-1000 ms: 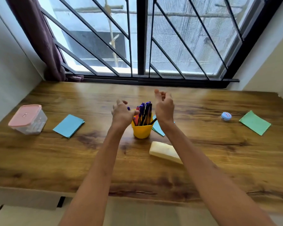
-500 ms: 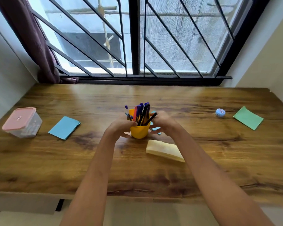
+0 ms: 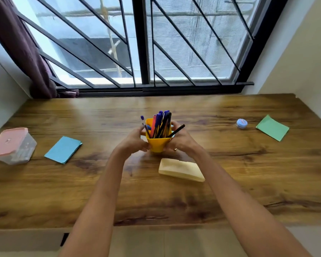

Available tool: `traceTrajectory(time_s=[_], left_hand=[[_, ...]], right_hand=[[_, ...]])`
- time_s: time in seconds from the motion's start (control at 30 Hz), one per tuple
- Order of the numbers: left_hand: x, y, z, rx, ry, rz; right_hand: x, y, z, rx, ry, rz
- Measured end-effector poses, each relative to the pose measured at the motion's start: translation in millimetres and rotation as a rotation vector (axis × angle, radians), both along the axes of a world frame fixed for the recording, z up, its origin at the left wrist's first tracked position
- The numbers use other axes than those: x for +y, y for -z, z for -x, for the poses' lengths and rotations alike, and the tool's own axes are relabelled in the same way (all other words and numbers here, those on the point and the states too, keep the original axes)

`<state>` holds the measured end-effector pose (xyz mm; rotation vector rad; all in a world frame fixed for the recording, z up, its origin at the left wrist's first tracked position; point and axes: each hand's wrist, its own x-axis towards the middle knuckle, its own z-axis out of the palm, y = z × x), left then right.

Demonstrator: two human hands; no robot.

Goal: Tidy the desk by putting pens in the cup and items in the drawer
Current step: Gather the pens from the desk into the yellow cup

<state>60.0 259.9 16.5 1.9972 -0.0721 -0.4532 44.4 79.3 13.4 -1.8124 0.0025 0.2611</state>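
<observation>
A yellow cup [image 3: 157, 144] sits at the middle of the wooden desk [image 3: 230, 173], tipped slightly toward me. Several pens [image 3: 161, 125], blue, red and black, stand in it. My left hand [image 3: 132, 141] grips the cup's left side. My right hand [image 3: 182, 140] grips its right side, so the cup is clasped between both. The cup's base is partly hidden by my fingers, and I cannot tell if it rests on the desk.
A cream pad [image 3: 181, 169] lies just in front of the cup. A blue paper [image 3: 63, 149] and a clear box with a pink lid [image 3: 12, 145] lie at the left. A small blue-lidded jar [image 3: 241, 123] and a green paper [image 3: 272, 127] are at the right.
My hands came down from above the pens and closed around the cup's sides. The cup now tips slightly toward me.
</observation>
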Motion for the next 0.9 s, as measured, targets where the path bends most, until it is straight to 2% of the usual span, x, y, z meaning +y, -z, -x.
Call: traceTrajectory(time_s=[0.3,0.7,0.9], left_hand=[[-93.0,-12.1,-12.8,-0.045,0.256,-0.013],[-311.4,-2.9,21.1,-0.166,0.614,0.080],[-421.3,7.2,49.1,-0.222,0.716,0.069]], right_hand=[[-88.9,-8.0,15.4,0.025,0.234,0.084],[-275.1,-10.2,108.8,0.036,0.691,0.099],[-351.0,-8.2,160.3,0.044,0.910,0.040]])
